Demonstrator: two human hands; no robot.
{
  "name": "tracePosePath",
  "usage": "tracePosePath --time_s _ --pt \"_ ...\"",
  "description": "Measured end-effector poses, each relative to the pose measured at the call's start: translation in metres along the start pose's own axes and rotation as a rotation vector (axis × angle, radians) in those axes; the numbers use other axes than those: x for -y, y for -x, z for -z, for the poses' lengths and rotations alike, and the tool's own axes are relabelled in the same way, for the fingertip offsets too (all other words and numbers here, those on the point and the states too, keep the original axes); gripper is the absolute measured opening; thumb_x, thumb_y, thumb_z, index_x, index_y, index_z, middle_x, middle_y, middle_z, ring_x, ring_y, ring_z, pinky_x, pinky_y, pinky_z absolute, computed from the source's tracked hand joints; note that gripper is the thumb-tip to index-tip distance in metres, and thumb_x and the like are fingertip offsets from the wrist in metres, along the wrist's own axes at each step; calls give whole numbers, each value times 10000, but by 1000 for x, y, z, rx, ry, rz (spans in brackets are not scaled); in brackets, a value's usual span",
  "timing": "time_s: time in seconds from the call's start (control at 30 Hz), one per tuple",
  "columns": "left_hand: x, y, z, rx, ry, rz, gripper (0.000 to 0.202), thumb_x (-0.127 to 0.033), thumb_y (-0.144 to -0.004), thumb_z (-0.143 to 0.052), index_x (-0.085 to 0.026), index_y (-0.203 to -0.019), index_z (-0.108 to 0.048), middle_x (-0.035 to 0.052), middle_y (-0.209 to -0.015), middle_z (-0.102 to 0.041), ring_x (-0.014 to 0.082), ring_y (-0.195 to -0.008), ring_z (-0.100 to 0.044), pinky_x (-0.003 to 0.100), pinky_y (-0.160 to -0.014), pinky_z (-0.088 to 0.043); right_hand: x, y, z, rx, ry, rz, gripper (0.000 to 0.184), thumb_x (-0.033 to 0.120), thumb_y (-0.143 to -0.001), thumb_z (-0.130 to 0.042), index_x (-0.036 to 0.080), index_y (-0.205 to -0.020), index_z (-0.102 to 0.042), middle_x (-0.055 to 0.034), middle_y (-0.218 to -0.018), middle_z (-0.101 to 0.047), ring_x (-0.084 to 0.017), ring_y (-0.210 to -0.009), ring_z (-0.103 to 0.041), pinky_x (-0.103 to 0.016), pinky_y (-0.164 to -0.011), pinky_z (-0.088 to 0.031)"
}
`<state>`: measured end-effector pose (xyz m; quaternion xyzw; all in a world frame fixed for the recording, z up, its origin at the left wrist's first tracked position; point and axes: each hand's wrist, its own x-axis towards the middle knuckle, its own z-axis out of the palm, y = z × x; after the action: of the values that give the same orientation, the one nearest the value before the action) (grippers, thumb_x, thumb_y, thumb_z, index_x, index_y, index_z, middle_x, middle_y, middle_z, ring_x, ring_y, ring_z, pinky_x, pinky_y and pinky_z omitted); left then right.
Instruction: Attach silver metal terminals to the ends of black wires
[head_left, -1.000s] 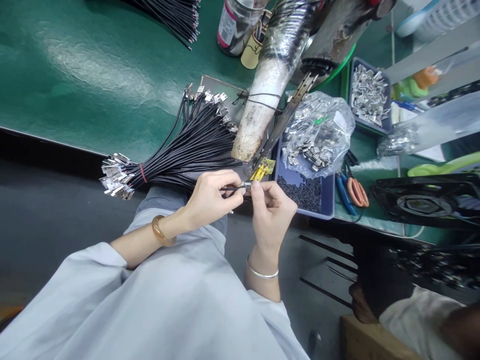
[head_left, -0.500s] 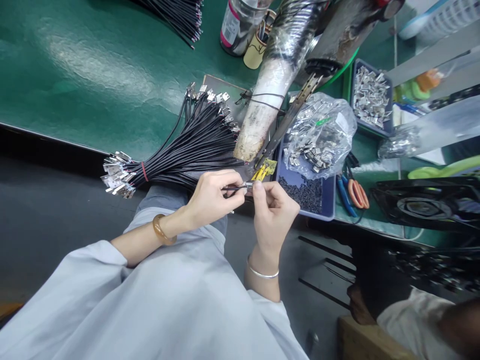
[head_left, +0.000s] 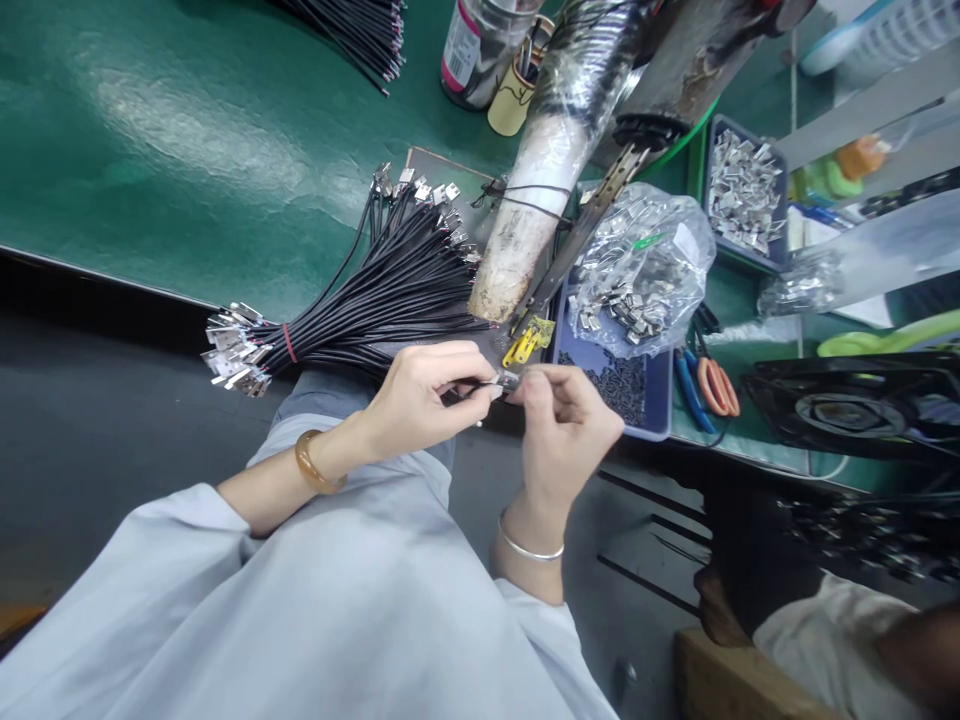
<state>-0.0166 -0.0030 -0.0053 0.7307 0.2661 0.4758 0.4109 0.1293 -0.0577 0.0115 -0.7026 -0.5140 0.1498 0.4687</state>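
My left hand (head_left: 431, 395) is closed in a pinch on a black cable (head_left: 471, 382), close to its end. A small silvery metal connector piece (head_left: 510, 380) shows between my two hands at that end. Thumb and fingers of my right hand (head_left: 566, 420) are pinched together on the far side of this piece, partly blurred and covering it. Just above my left hand lies a bundle of black cables (head_left: 390, 285) with metal connectors at both ends, tied by a red band (head_left: 289, 343). Yellow-handled tool parts (head_left: 525, 343) sit right above my fingertips.
A white, plastic-wrapped tube (head_left: 517, 220) and a metal strip (head_left: 577, 240) slant down near my hands. A blue tray (head_left: 660, 400) holds small black parts under a bag of metal shells (head_left: 637, 265). Pliers (head_left: 709, 385) lie to the right. A person's sleeve (head_left: 825, 640) shows lower right.
My right hand has shifted slightly right and down, away from my left hand. More of the metal piece shows between them. The bundle has not moved.
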Motion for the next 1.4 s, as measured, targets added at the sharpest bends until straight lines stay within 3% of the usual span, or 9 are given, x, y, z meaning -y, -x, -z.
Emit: tracePosePath --time_s 0.1,0.17,0.37,0.47,0.53,0.67,0.77,1.03,1.4 --pt "-5 -2 8 41 -11 -58 150 -140 -889 -612 -161 -750 -662 -3 -640 -615 106 -608 -523 231 -606 -422 -1 -2 6 54 -121 -36 278 468 -858 -696 202 -782 -718 7 -652 -682 -119 -535 -584 -251 -527 -468" --pt "-6 -3 12 73 9 8 138 -168 -896 -630 -161 -773 -691 14 -674 -649 117 -634 -550 236 -612 -431 -2 -1 9 70 -112 -1 239 440 -862 -700 209 -813 -739 -1 -680 -700 -126 -557 -608 -253 -519 -474" --pt "-5 -4 10 88 155 288 169 -195 -859 -655 -142 -740 -763 -18 -591 -533 74 -516 -411 216 -468 -292 -5 9 14 -86 132 302 150 346 -919 -659 249 -959 -766 11 -671 -691 -110 -494 -562 -262 -471 -426" --pt "-5 -5 5 7 191 315 169 -160 -820 -646 -131 -686 -745 -32 -568 -484 61 -506 -366 217 -463 -264 -1 11 16 -209 -62 283 199 330 -960 -590 235 -1108 -683 51 -594 -628 -107 -412 -534 -256 -422 -386" --pt "-5 -7 3 -28 204 313 157 -153 -802 -643 -129 -679 -738 -33 -573 -491 56 -505 -362 216 -463 -261 2 11 17 -255 -147 257 186 290 -975 -573 242 -1150 -616 49 -668 -687 -97 -397 -551 -239 -404 -391" --pt "-6 -10 1 -44 179 317 151 -153 -785 -639 -139 -661 -725 -38 -561 -497 56 -498 -363 216 -463 -261 4 9 18 -197 59 355 62 247 -962 -626 246 -1020 -647 -13 -903 -791 -164 -672 -761 -296 -588 -598" --pt "-5 -13 0 -70 145 319 157 -154 -778 -634 -147 -640 -708 -38 -559 -504 57 -495 -360 219 -469 -268 1 5 14 -37 198 494 36 226 -924 -677 256 -904 -674 -34 -960 -802 -192 -882 -782 -331 -761 -635" --pt "-3 -17 -10 -222 131 327 164 -136 -762 -609 -139 -604 -653 -34 -582 -516 53 -500 -336 212 -463 -254 -4 -6 -3 27 -131 185 106 222 -888 -679 218 -800 -621 -39 -960 -776 -161 -822 -757 -287 -685 -634" --pt "-7 -18 -15 -316 67 274 155 -128 -777 -619 -129 -635 -681 -40 -588 -468 46 -510 -333 196 -461 -249 -1 -14 -6 -23 -128 269 111 161 -858 -720 225 -785 -666 -17 -917 -769 -157 -866 -749 -248 -648 -615"
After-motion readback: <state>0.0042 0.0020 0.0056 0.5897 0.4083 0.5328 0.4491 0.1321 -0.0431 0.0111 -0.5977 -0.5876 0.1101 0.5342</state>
